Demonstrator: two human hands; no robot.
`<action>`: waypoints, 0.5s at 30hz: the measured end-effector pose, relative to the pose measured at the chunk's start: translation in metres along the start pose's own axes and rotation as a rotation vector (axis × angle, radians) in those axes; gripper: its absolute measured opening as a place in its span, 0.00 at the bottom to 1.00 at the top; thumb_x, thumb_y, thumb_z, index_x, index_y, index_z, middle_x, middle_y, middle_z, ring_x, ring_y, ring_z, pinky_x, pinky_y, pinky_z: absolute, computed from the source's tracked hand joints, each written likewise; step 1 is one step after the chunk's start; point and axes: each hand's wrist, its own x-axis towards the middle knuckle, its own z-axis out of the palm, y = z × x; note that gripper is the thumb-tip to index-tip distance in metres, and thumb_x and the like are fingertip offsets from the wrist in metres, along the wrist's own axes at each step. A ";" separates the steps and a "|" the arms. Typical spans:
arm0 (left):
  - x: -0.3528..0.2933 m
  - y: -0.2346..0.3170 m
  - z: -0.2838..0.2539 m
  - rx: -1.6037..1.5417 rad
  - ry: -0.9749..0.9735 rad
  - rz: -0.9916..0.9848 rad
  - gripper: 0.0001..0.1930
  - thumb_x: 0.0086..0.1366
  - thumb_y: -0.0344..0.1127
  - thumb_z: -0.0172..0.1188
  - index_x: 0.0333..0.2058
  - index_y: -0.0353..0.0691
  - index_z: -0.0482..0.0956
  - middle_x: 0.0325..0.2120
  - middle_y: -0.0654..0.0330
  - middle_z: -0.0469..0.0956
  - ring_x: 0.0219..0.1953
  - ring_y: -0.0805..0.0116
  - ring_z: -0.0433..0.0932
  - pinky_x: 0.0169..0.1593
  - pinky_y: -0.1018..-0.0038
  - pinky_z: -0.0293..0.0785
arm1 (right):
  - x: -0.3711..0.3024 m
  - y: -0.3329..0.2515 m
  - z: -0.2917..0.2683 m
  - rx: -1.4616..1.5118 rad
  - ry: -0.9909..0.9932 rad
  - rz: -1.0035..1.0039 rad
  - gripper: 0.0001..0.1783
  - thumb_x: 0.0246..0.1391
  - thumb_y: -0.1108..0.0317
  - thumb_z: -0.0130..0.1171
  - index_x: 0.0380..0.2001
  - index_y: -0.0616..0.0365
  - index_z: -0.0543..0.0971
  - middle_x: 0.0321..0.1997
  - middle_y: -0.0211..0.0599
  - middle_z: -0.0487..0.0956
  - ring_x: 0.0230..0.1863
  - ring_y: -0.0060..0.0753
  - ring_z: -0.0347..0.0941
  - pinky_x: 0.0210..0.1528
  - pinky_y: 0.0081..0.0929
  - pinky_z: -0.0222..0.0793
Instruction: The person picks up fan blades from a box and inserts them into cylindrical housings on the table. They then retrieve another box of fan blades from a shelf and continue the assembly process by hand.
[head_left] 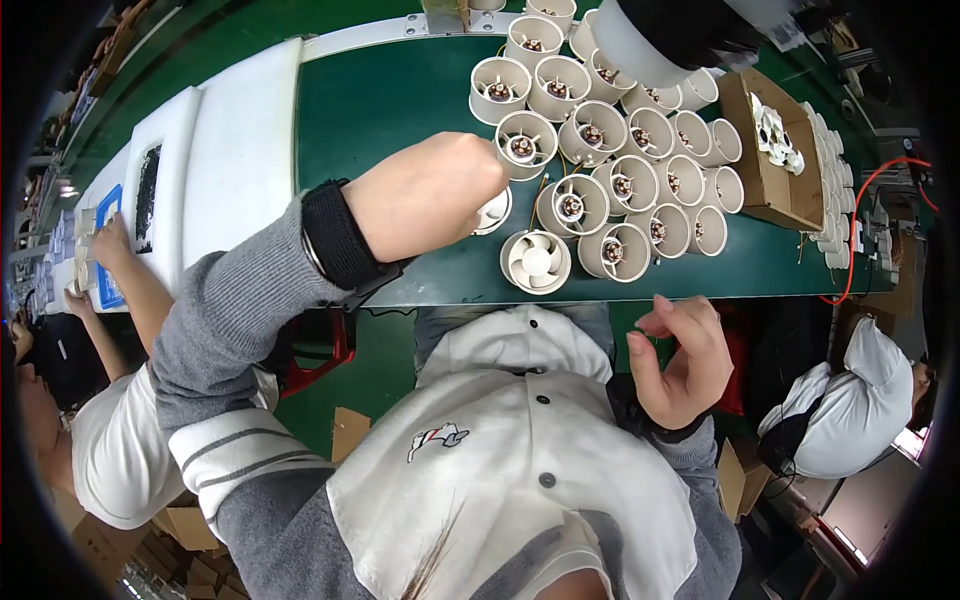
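Observation:
My left hand (435, 195) is raised over the green table, its back towards me and its fingers curled under out of sight. It is closed, and whatever it may hold is hidden. Partly covered by it is a round white fan housing (497, 212). Close to the table's front edge stands a cream fan (536, 262) with its white blades in place. My right hand (690, 360) is off the front edge, fingers loosely bent, thumb and forefinger apart, with nothing between them. Several open cylindrical housings (613, 252) with copper-wound motor cores stand in rows before me.
A cardboard box (765, 150) holding white plastic parts stands at the right, near an orange-red hose (858, 235). A dark and white apparatus (670, 40) hangs over the far side. At the left are a white panel (240, 150) and a co-worker (125, 450) handling a blue tray (108, 285).

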 end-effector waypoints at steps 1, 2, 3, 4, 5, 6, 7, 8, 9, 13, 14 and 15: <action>0.000 0.001 0.000 -0.010 0.012 -0.004 0.07 0.40 0.23 0.59 0.23 0.31 0.74 0.23 0.51 0.71 0.28 0.54 0.72 0.33 0.66 0.70 | -0.003 0.002 -0.002 0.001 0.002 -0.001 0.21 0.35 0.80 0.62 0.38 0.63 0.73 0.23 0.37 0.73 0.22 0.32 0.67 0.26 0.25 0.63; 0.000 0.002 0.000 -0.019 0.024 -0.008 0.06 0.40 0.23 0.59 0.22 0.32 0.74 0.23 0.51 0.70 0.28 0.54 0.72 0.32 0.66 0.70 | -0.005 0.005 -0.004 0.010 0.014 -0.015 0.21 0.35 0.80 0.61 0.39 0.63 0.73 0.23 0.37 0.73 0.21 0.31 0.67 0.26 0.24 0.63; 0.000 0.003 0.001 -0.027 0.035 -0.013 0.06 0.40 0.22 0.58 0.22 0.32 0.74 0.23 0.50 0.70 0.27 0.54 0.72 0.32 0.66 0.70 | -0.007 0.007 -0.006 0.021 0.027 -0.029 0.21 0.35 0.81 0.61 0.39 0.63 0.73 0.22 0.36 0.72 0.21 0.31 0.67 0.26 0.24 0.62; 0.000 0.006 0.002 -0.024 0.035 -0.011 0.06 0.40 0.22 0.58 0.22 0.32 0.74 0.23 0.50 0.70 0.27 0.54 0.72 0.32 0.66 0.70 | -0.009 0.009 -0.007 0.029 0.039 -0.041 0.22 0.35 0.81 0.61 0.39 0.63 0.73 0.21 0.35 0.72 0.20 0.30 0.66 0.25 0.24 0.62; 0.000 0.010 0.005 0.029 0.030 -0.012 0.05 0.40 0.22 0.57 0.21 0.32 0.74 0.23 0.50 0.70 0.27 0.54 0.72 0.31 0.67 0.70 | -0.011 0.011 -0.008 0.030 0.043 -0.042 0.22 0.35 0.81 0.61 0.39 0.63 0.73 0.21 0.35 0.72 0.20 0.30 0.66 0.25 0.24 0.62; -0.001 0.014 0.007 0.083 0.026 -0.013 0.04 0.40 0.22 0.57 0.20 0.32 0.73 0.23 0.50 0.70 0.26 0.54 0.72 0.31 0.67 0.70 | -0.014 0.015 -0.007 0.046 0.072 -0.037 0.20 0.36 0.81 0.60 0.39 0.63 0.73 0.20 0.35 0.71 0.19 0.29 0.65 0.25 0.23 0.60; -0.001 0.015 0.007 0.138 0.021 -0.015 0.04 0.40 0.22 0.56 0.20 0.32 0.73 0.23 0.50 0.70 0.26 0.54 0.72 0.30 0.67 0.70 | -0.017 0.017 -0.007 0.063 0.100 -0.031 0.18 0.38 0.80 0.59 0.38 0.64 0.73 0.19 0.35 0.71 0.19 0.27 0.63 0.25 0.22 0.58; 0.000 0.016 0.006 0.143 0.019 -0.015 0.04 0.40 0.22 0.56 0.20 0.32 0.73 0.23 0.50 0.70 0.26 0.54 0.72 0.30 0.67 0.70 | -0.018 0.019 -0.008 0.081 0.129 -0.026 0.17 0.40 0.80 0.58 0.38 0.65 0.72 0.17 0.34 0.70 0.19 0.26 0.62 0.25 0.21 0.56; 0.002 0.017 0.005 0.141 0.001 -0.012 0.03 0.40 0.22 0.56 0.19 0.32 0.73 0.22 0.50 0.70 0.25 0.54 0.72 0.30 0.67 0.70 | -0.018 0.020 -0.008 0.083 0.132 -0.026 0.17 0.40 0.80 0.58 0.38 0.65 0.72 0.17 0.34 0.70 0.19 0.26 0.62 0.25 0.21 0.56; 0.005 0.015 0.000 0.150 -0.016 0.016 0.01 0.40 0.22 0.54 0.17 0.32 0.72 0.21 0.49 0.71 0.25 0.55 0.74 0.29 0.68 0.71 | -0.015 0.023 -0.003 0.090 -0.003 0.044 0.18 0.34 0.80 0.62 0.35 0.62 0.75 0.21 0.35 0.71 0.19 0.31 0.66 0.24 0.25 0.62; 0.006 0.015 -0.001 0.162 0.003 0.041 0.01 0.40 0.23 0.54 0.16 0.33 0.73 0.20 0.49 0.71 0.25 0.55 0.74 0.29 0.69 0.72 | -0.013 0.023 0.004 0.098 -0.101 -0.010 0.16 0.35 0.78 0.62 0.34 0.61 0.75 0.24 0.36 0.72 0.21 0.33 0.66 0.27 0.26 0.62; 0.006 0.016 -0.001 0.174 0.023 0.067 0.02 0.41 0.24 0.53 0.15 0.33 0.73 0.18 0.49 0.72 0.24 0.56 0.75 0.29 0.69 0.73 | -0.010 0.023 0.012 0.107 -0.198 -0.065 0.15 0.36 0.76 0.61 0.33 0.61 0.76 0.27 0.37 0.72 0.24 0.34 0.67 0.31 0.26 0.62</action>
